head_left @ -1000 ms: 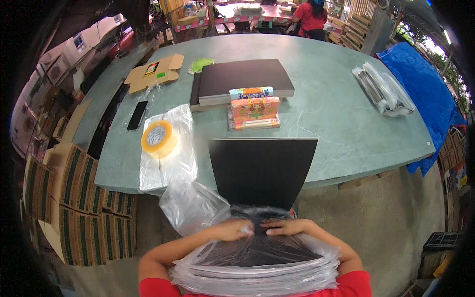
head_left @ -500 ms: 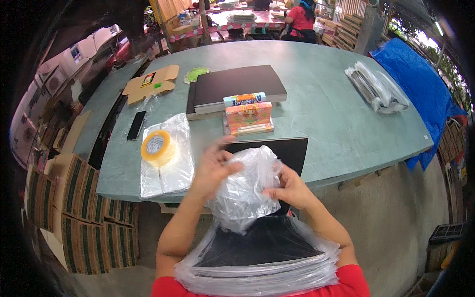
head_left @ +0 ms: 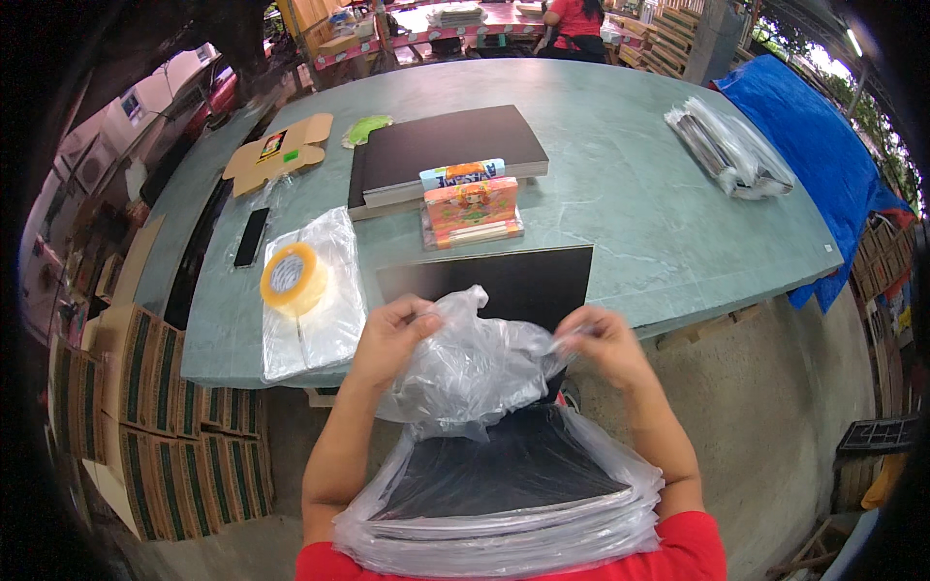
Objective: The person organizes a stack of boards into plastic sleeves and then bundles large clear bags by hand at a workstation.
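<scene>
A crumpled clear plastic bag [head_left: 465, 368] is stretched between my two hands at the table's near edge. My left hand [head_left: 392, 334] is closed on the bag's left side, fingertips bent over the film. At the opposite side my right hand [head_left: 608, 347] pinches a gathered corner of it. Below, against my body, lies a stack of black sheets wrapped in clear plastic [head_left: 499, 470]; the bag overlaps its far end. Beyond the bag a flat black sheet [head_left: 542, 276] rests on the table, partly hidden by the bag.
On the green table [head_left: 639, 242] are a tape roll [head_left: 291, 279] on plastic sleeves [head_left: 334, 344], a phone [head_left: 252, 237], flattened cardboard [head_left: 276, 155], thick black sheets [head_left: 450, 155], small colourful packs [head_left: 473, 208] and plastic-wrapped bundles [head_left: 727, 150]. Cartons [head_left: 174, 416] stand left. Another person [head_left: 573, 27] is far off.
My hands have moved apart, spreading the plastic bag wider. The right hand has shifted right with its corner, and the left hand has closed on the film. The view has shifted slightly.
</scene>
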`<act>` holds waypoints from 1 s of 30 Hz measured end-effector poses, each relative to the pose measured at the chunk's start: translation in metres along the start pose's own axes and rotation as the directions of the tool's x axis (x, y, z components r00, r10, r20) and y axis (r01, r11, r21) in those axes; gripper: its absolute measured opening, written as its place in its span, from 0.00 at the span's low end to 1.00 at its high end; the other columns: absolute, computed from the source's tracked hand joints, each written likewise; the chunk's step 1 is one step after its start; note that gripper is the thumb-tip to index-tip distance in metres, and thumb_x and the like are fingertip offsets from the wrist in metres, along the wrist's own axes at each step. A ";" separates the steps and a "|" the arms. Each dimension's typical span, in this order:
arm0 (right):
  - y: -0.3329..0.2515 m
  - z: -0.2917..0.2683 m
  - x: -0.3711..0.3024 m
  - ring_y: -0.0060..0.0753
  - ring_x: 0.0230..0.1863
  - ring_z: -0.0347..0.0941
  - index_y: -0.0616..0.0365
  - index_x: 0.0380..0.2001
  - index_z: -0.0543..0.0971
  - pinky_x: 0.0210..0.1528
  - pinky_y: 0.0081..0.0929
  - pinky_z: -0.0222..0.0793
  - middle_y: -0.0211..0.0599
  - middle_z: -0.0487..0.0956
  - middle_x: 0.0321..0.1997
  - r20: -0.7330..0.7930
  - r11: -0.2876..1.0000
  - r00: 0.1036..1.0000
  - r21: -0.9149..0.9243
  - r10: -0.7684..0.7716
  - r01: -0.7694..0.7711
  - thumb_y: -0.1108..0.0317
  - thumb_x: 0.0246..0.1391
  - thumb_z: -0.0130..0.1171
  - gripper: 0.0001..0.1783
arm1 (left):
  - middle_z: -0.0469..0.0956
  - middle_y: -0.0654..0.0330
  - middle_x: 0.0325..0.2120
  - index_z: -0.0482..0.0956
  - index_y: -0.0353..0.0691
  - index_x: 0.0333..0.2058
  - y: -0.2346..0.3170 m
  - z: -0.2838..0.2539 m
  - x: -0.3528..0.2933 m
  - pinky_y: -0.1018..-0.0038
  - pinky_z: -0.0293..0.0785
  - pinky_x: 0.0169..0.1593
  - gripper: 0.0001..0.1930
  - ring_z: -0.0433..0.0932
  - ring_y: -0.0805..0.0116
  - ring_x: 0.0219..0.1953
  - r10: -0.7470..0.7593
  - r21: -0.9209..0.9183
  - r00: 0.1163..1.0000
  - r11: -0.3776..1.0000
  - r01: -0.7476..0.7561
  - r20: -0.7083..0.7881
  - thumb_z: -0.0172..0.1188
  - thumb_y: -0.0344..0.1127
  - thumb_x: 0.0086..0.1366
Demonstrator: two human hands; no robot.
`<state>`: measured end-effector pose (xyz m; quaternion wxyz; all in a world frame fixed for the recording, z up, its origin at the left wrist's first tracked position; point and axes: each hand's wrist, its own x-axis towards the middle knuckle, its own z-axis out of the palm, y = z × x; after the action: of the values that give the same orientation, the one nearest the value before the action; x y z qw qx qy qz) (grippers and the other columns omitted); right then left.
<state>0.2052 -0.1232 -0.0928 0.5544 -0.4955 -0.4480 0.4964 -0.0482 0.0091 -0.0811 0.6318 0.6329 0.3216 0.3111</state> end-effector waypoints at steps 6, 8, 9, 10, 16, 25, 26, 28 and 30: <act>-0.008 -0.021 -0.004 0.22 0.29 0.70 0.63 0.26 0.74 0.33 0.18 0.65 0.33 0.74 0.25 -0.114 0.999 0.993 -0.033 -0.003 -0.001 0.81 0.40 0.53 0.06 | 0.70 0.63 0.26 0.68 0.38 0.31 0.011 -0.031 0.000 0.74 0.71 0.34 0.07 0.72 0.72 0.28 -0.050 -0.732 0.996 0.681 -0.025 -0.079 0.53 0.32 0.53; -0.003 -0.006 0.005 0.22 0.30 0.70 0.63 0.25 0.74 0.34 0.19 0.65 0.33 0.74 0.26 -0.026 0.986 0.998 -0.156 -0.064 0.059 0.82 0.40 0.52 0.06 | 0.69 0.63 0.26 0.68 0.38 0.34 -0.002 -0.019 0.011 0.74 0.71 0.34 0.09 0.72 0.72 0.29 0.022 -0.247 0.997 0.969 -0.003 0.074 0.52 0.31 0.53; -0.001 0.004 0.010 0.23 0.31 0.70 0.63 0.25 0.74 0.34 0.19 0.65 0.33 0.74 0.26 0.024 0.973 0.996 -0.214 -0.089 0.092 0.82 0.41 0.51 0.06 | 0.69 0.63 0.25 0.68 0.37 0.35 -0.009 -0.007 0.015 0.74 0.71 0.34 0.10 0.71 0.73 0.29 0.023 0.036 0.987 0.999 -0.029 0.156 0.52 0.31 0.53; -0.001 0.010 0.016 0.23 0.32 0.70 0.63 0.25 0.75 0.36 0.19 0.65 0.34 0.75 0.28 0.072 0.970 0.995 -0.227 -0.073 0.088 0.82 0.41 0.51 0.06 | 0.71 0.63 0.28 0.67 0.38 0.41 -0.005 0.019 0.014 0.75 0.69 0.36 0.16 0.71 0.73 0.32 -0.117 -0.146 0.874 0.967 0.208 0.472 0.54 0.31 0.52; -0.019 0.054 0.022 0.20 0.33 0.69 0.64 0.30 0.73 0.36 0.18 0.65 0.34 0.74 0.28 -0.145 0.842 0.987 0.521 -0.071 0.138 0.75 0.44 0.55 0.07 | 0.74 0.68 0.22 0.77 0.36 0.29 -0.020 0.059 0.011 0.81 0.66 0.29 0.12 0.68 0.81 0.25 -0.297 0.253 0.871 0.945 0.208 0.392 0.55 0.40 0.55; 0.015 0.040 -0.005 0.23 0.24 0.68 0.65 0.33 0.73 0.29 0.20 0.65 0.29 0.73 0.23 -0.019 0.840 0.969 -0.503 -0.248 0.205 0.69 0.39 0.61 0.16 | 0.69 0.71 0.12 0.77 0.34 0.25 -0.004 0.043 0.016 0.81 0.61 0.21 0.14 0.63 0.84 0.17 -0.079 0.236 0.994 0.970 0.059 0.075 0.54 0.41 0.56; 0.012 0.048 0.001 0.21 0.22 0.68 0.65 0.32 0.73 0.28 0.20 0.65 0.29 0.73 0.21 -0.122 0.881 0.957 -0.435 -0.262 0.185 0.69 0.40 0.60 0.15 | 0.69 0.71 0.12 0.77 0.34 0.24 -0.001 0.049 0.014 0.81 0.60 0.21 0.14 0.63 0.84 0.17 -0.082 0.293 0.994 0.955 0.056 0.078 0.54 0.42 0.56; 0.004 0.052 0.005 0.17 0.24 0.67 0.64 0.34 0.73 0.26 0.16 0.63 0.29 0.74 0.25 -0.089 0.947 0.996 -0.320 -0.009 -0.020 0.69 0.41 0.59 0.15 | 0.68 0.71 0.11 0.77 0.35 0.24 0.011 0.056 0.008 0.81 0.59 0.20 0.15 0.62 0.84 0.16 -0.084 0.406 0.993 0.913 0.045 0.080 0.54 0.43 0.56; 0.016 0.037 0.014 0.17 0.24 0.67 0.64 0.33 0.73 0.26 0.16 0.63 0.31 0.75 0.25 -0.169 0.995 0.984 -0.088 -0.051 0.036 0.71 0.43 0.57 0.11 | 0.67 0.71 0.11 0.76 0.34 0.23 0.011 0.046 0.008 0.80 0.58 0.19 0.17 0.61 0.84 0.16 -0.023 0.392 0.998 0.920 -0.004 0.064 0.53 0.45 0.56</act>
<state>0.1689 -0.1048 -0.1046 0.5799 -0.5493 -0.4304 0.4204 -0.0063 -0.0119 -0.0708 0.5044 0.7550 0.3591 0.2159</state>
